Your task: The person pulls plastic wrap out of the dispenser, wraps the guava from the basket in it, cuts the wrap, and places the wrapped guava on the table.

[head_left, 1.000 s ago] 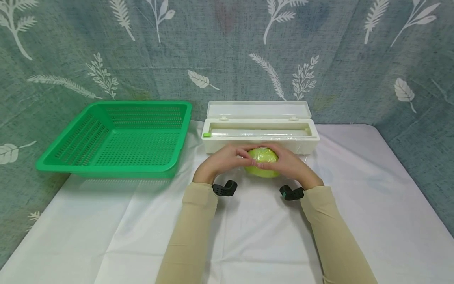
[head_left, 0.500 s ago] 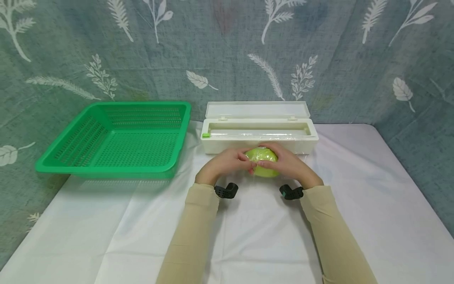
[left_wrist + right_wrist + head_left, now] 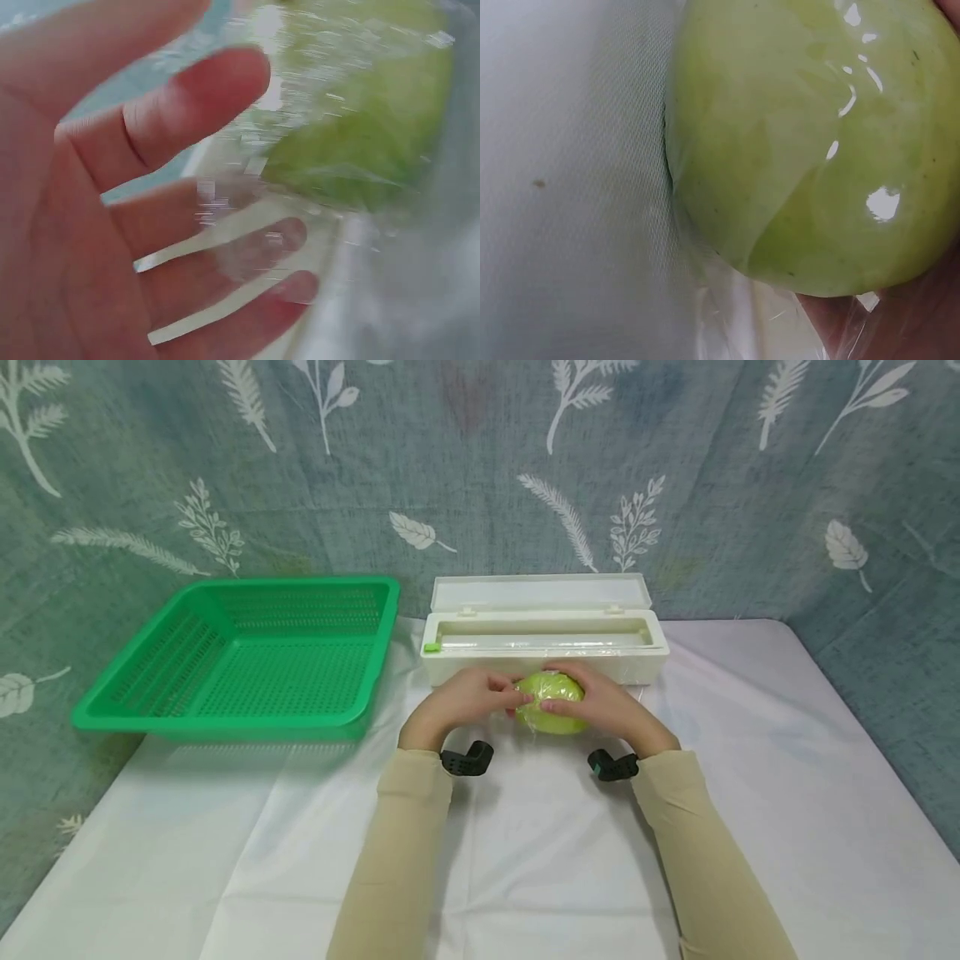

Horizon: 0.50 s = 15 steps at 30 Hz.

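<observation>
A yellow-green fruit point(image 3: 553, 692), smooth-skinned and covered in clear cling film, rests on the table in front of the white dispenser. My right hand point(image 3: 611, 706) grips its right side, thumb on the front and fingers over the back. At its left side is my left hand point(image 3: 468, 700), fingertips right at the film. The left wrist view shows these fingers point(image 3: 217, 75) loosely extended and spread, with loose cling film point(image 3: 247, 247) lying across several of them. Close in the right wrist view, the wrapped fruit point(image 3: 802, 150) has film trailing from its lower end.
Behind the hands stands a white cling film dispenser point(image 3: 543, 667), lid point(image 3: 540, 593) up, with a roll inside and a green slider point(image 3: 431, 647). A green perforated basket point(image 3: 247, 723) sits at the left. White cloth point(image 3: 562, 860) covers the table; a patterned curtain point(image 3: 480, 460) hangs behind.
My left hand has drawn back slightly to the left, uncovering more of the fruit's left side. The right hand keeps its grip. The head view has shifted a little.
</observation>
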Each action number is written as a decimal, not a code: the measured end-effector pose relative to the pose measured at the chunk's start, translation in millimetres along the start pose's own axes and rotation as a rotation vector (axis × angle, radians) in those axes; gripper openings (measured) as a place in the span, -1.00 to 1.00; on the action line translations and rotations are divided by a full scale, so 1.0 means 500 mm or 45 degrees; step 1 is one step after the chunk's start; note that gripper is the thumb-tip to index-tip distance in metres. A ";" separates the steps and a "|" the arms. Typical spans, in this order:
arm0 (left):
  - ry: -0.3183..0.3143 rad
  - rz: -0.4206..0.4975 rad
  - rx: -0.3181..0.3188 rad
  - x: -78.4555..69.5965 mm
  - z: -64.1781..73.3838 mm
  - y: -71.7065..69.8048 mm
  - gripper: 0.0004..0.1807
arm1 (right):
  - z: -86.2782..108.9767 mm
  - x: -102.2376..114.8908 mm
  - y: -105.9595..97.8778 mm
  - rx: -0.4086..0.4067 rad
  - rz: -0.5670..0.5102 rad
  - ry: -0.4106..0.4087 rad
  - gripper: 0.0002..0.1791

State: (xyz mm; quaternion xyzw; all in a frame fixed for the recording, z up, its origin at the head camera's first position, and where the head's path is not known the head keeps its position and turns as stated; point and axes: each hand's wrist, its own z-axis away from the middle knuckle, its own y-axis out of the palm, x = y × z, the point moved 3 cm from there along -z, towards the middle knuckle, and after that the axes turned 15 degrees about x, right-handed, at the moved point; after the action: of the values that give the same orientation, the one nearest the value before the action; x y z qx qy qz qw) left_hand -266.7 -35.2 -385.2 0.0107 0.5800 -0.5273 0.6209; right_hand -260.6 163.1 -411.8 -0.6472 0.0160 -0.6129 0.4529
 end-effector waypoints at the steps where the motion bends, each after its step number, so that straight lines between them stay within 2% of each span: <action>1: 0.004 0.033 -0.030 0.001 0.005 -0.005 -0.59 | 0.000 0.001 0.000 0.004 -0.008 -0.002 -0.27; 4: 0.046 0.131 -0.052 0.002 0.008 -0.012 -0.63 | 0.000 0.002 -0.001 -0.001 -0.016 0.006 -0.28; 7: 0.066 0.160 0.024 0.003 0.004 -0.008 -0.57 | 0.000 0.002 -0.003 -0.022 -0.025 0.000 -0.29; 10: 0.031 0.103 0.083 0.011 0.002 -0.004 -0.52 | -0.001 0.002 0.000 -0.021 -0.028 -0.003 -0.28; 15: -0.014 -0.031 0.072 0.025 0.003 -0.003 -0.53 | 0.000 0.002 0.002 -0.017 -0.011 0.004 -0.28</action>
State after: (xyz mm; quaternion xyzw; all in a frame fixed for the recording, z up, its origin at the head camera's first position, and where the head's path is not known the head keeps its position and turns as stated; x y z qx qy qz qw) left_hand -269.7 -44.7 -392.8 0.0186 0.5616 -0.5511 0.6169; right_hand -259.9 162.1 -411.6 -0.6495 0.0181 -0.6157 0.4459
